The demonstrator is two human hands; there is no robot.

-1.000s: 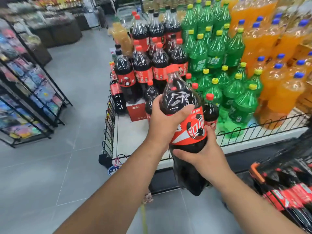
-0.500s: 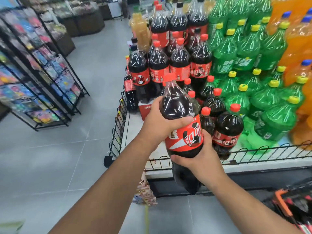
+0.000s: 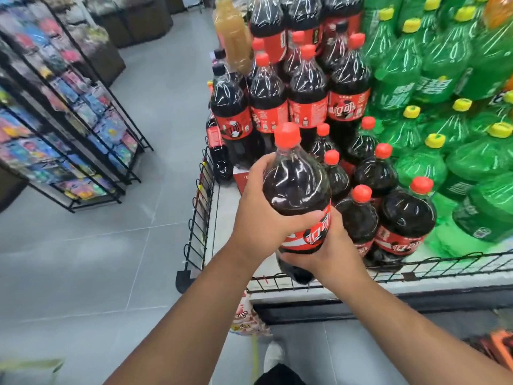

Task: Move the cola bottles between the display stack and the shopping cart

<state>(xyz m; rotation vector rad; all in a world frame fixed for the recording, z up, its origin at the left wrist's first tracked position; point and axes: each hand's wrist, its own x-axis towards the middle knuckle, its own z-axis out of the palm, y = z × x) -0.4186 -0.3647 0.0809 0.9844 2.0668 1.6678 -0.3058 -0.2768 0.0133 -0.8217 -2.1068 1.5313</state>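
Observation:
I hold one large cola bottle (image 3: 295,187) with a red cap and red label upright over the front wire rail of the display stack (image 3: 444,263). My left hand (image 3: 259,215) wraps around its shoulder from the left. My right hand (image 3: 330,245) grips its lower body from the right. Behind it stand several cola bottles (image 3: 305,101) in tiers, with more at the front right (image 3: 402,218). An orange corner of the shopping cart (image 3: 501,347) shows at the bottom right.
Green soda bottles (image 3: 444,87) fill the display's right side. A yellowish bottle (image 3: 234,37) stands at the stack's top left. A black wire rack of colourful packets (image 3: 69,126) lines the left of the grey tiled aisle (image 3: 83,259). Snack packets (image 3: 247,320) hang below the display.
The held bottle has moved forward and down toward the display, now over its front rail. My view has drawn closer to the stack, and most of the cart has left the frame.

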